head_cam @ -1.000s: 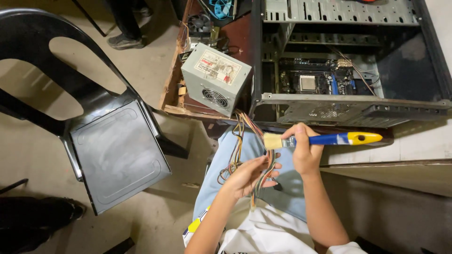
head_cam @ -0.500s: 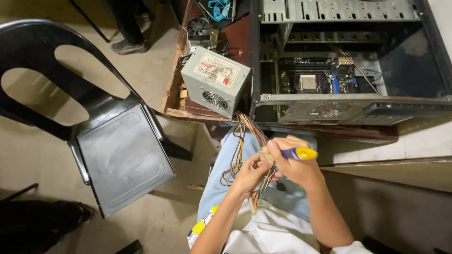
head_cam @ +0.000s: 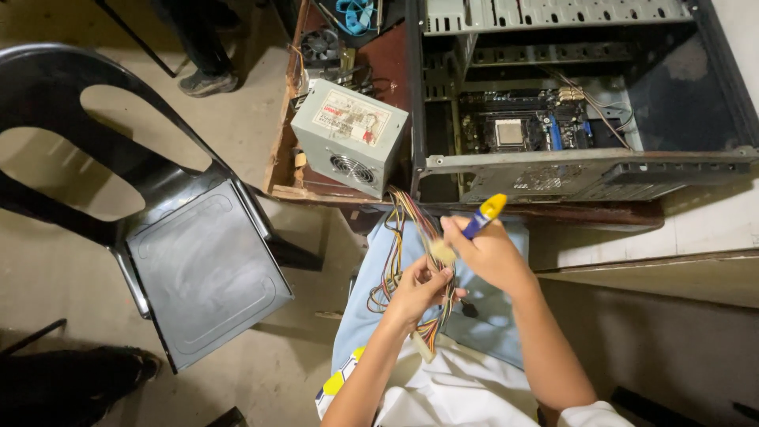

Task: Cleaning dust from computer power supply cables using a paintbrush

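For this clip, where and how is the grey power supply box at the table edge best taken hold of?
Probably grip the grey power supply box across its two long side walls, coming from above. It lies tilted at the edge of the wooden table, top label face up and unobstructed. Avoid the fan-grille face, where the cable bundle exits toward the left hand.

The brush (head_cam: 474, 225) no longer lies level above the cables (head_cam: 407, 237) with its yellow end pointing away to the right. The right hand (head_cam: 490, 257) now tips it so the handle rises toward the open case (head_cam: 585, 170) and the bristles point down at the connector beside the left hand (head_cam: 419, 289). A second ago the bristles sit left of the right hand, clear of the cables; now they meet the bundle just above the left hand's fingers. The left hand's grip on the cables closes tighter.
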